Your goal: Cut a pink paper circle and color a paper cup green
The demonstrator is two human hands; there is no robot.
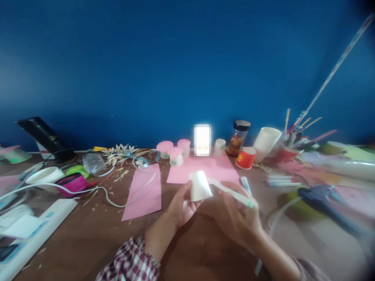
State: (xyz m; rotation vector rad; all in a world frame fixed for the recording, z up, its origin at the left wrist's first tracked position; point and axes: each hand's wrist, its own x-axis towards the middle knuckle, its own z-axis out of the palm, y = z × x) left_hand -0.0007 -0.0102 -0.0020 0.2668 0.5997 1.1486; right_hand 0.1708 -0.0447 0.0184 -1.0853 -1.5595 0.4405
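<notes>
A small white paper cup [200, 186], tilted, is gripped in my left hand [185, 203], with the fingers around its lower left side. My right hand [241, 212] is closed on a white marker [234, 192] with a green end; motion blurs it. The marker's far tip points at the cup's right side, and I cannot tell whether they touch. Just behind my right hand is a white and light blue marker [245, 184]. Beyond the cup lies a pink paper sheet [202, 168], with three pink-topped cups [175, 156] at its left back edge.
Left: a second pink sheet [143, 191], a white cable [102, 189], a power strip [38, 238] and pink tape [71, 183]. Back right: a dark-lidded jar [238, 138], a red cup [245, 158] and a white cup [266, 142]. Far right: a blurred glue gun [325, 203]. A blue wall [175, 70] rises behind.
</notes>
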